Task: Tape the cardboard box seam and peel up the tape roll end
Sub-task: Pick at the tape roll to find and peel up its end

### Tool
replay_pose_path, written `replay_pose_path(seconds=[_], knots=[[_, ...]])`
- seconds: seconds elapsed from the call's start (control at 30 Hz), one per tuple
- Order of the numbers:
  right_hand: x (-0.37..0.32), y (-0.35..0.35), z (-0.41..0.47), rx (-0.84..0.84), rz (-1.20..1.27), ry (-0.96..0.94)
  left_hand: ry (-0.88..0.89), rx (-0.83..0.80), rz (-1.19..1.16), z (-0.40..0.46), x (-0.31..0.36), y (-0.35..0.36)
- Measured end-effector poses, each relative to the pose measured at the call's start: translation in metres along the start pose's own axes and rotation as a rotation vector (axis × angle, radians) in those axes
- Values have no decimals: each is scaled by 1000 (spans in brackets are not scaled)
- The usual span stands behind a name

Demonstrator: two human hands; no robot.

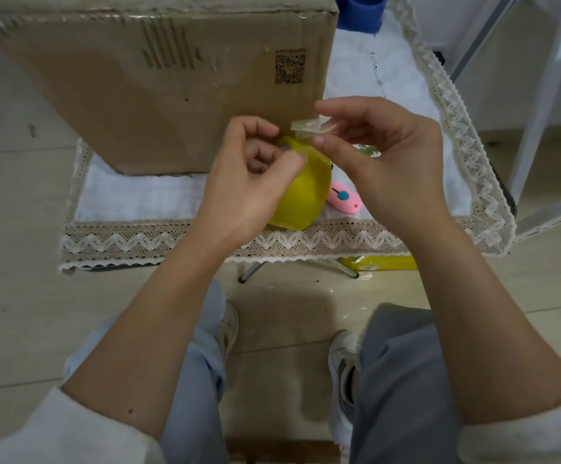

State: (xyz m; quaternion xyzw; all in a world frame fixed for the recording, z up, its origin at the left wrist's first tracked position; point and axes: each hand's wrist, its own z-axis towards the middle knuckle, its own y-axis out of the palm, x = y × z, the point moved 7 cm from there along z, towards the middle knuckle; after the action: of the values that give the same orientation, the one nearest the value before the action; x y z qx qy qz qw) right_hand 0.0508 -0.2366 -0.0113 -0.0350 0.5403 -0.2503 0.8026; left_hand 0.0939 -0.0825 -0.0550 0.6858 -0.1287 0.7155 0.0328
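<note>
Both hands point(249, 175) on tape roll point(302, 199), end point(309, 125) pinched

A small table covered by a white lace-trimmed cloth point(132, 199) carries a cardboard box point(158, 88) at far left and a pink cutter point(342, 199) near right.

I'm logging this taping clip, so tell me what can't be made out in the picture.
Head view only:
- Tape roll: its core and left side are hidden behind the left hand.
- Cardboard box: top seam cut off by the upper edge.
- Pink cutter: partly hidden behind the right hand.
- Box code: too small to read.
</note>
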Motion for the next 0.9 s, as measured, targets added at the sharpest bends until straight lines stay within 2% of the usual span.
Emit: replay_pose_path(seconds=[0.2, 0.4, 0.7, 0.9], knots=[[1, -1, 0, 2, -4, 5, -17, -123, -1, -6, -5, 13], [4, -3, 0, 15, 52, 58, 76, -75, 10, -15, 10, 12], [18, -11, -1, 45, 186, 226, 146, -89, 54, -19, 18, 12], [12, -15, -1, 25, 215, 163, 134, -107, 76, -20, 14, 15]])
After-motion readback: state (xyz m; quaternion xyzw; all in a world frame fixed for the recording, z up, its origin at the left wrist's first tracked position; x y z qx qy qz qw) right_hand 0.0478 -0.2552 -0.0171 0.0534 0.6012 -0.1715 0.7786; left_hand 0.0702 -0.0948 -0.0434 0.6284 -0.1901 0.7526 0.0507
